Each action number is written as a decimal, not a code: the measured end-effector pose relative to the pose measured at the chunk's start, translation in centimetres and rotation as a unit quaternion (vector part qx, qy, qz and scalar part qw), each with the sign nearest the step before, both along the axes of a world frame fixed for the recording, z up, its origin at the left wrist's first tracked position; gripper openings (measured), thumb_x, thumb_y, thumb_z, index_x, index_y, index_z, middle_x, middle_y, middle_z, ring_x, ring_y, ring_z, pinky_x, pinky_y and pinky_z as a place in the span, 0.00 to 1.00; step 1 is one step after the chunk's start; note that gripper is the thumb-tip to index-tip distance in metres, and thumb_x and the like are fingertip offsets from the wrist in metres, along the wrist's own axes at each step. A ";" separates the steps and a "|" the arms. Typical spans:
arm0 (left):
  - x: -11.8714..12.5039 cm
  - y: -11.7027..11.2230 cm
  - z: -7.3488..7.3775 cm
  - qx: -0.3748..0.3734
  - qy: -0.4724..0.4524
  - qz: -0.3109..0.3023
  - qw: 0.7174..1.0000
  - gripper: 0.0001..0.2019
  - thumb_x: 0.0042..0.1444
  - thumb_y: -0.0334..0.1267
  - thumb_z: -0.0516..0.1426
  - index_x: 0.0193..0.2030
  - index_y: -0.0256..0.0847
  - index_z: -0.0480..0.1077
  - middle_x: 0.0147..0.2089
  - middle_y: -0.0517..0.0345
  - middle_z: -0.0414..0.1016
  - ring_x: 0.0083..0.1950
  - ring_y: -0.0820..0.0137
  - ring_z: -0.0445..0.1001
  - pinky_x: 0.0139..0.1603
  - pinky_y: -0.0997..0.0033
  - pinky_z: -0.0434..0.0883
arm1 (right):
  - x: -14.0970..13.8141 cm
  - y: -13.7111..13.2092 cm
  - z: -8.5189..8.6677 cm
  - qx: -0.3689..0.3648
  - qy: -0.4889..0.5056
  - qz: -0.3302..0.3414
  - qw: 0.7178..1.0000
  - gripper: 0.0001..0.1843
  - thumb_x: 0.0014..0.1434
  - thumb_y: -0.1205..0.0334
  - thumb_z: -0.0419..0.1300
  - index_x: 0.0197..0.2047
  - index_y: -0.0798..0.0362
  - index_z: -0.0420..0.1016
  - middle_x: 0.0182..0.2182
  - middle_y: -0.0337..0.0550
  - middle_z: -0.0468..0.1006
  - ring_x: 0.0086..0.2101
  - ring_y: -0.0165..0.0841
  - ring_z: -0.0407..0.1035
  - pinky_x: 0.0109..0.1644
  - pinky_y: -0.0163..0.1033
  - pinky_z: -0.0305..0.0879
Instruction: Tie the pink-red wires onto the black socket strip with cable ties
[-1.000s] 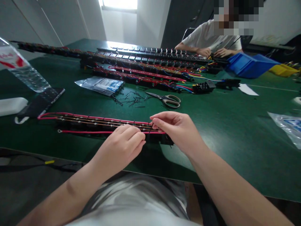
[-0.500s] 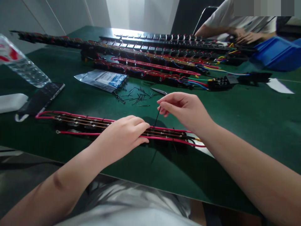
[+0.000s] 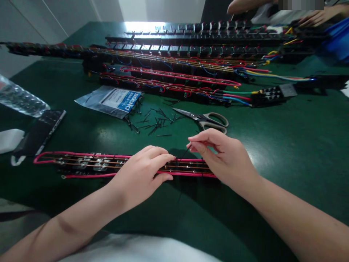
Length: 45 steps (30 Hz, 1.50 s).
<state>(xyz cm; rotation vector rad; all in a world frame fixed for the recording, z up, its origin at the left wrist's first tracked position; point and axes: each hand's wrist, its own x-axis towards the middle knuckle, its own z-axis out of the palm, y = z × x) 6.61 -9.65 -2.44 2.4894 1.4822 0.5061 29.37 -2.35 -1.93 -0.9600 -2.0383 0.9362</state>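
Thumb and fingers of the left hand are partly spread, straddling the wired strip, thumb at its near edge and fingertips at its far one, probably so that it cannot slide or tip. The strip lies beneath that hand and reaches out to both sides of it, its right end hidden behind the right hand. Along the near side, a red wire runs in under the left thumb, which perhaps pins it flat. The right hand has thumb and forefinger pinched together on a black cable tie, other fingers loosely curled; the slant up from the strip suggests the tie is held clear of the wires. Beyond both hands lie loose ties, and scissors rest just past the right one, presumably for easy reach.
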 end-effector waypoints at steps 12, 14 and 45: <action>0.3 0.4 -1.3 0.114 0.039 -0.035 0.992 0.13 0.67 0.39 0.56 0.55 0.37 0.69 0.50 0.51 0.77 0.48 0.62 0.74 0.47 0.59 0.74 | -0.2 0.1 0.1 0.022 -0.070 0.073 0.995 0.08 0.67 0.67 0.58 0.40 0.49 0.79 0.34 0.38 0.83 0.33 0.28 0.76 0.36 0.32 0.70; 0.2 0.5 -1.4 0.126 0.056 -0.041 0.990 0.13 0.67 0.40 0.55 0.55 0.38 0.68 0.50 0.52 0.77 0.48 0.62 0.74 0.46 0.59 0.73 | -0.3 0.3 -0.1 0.010 -0.069 0.084 0.994 0.07 0.67 0.67 0.59 0.40 0.49 0.79 0.32 0.37 0.82 0.32 0.27 0.76 0.34 0.31 0.69; 0.0 1.7 -2.0 0.129 0.112 -0.022 0.985 0.18 0.68 0.56 0.53 0.49 0.42 0.69 0.45 0.55 0.78 0.45 0.62 0.75 0.44 0.63 0.67 | -1.0 0.5 -0.9 0.000 -0.084 0.086 0.993 0.04 0.65 0.63 0.63 0.37 0.54 0.76 0.32 0.37 0.77 0.32 0.27 0.70 0.38 0.35 0.67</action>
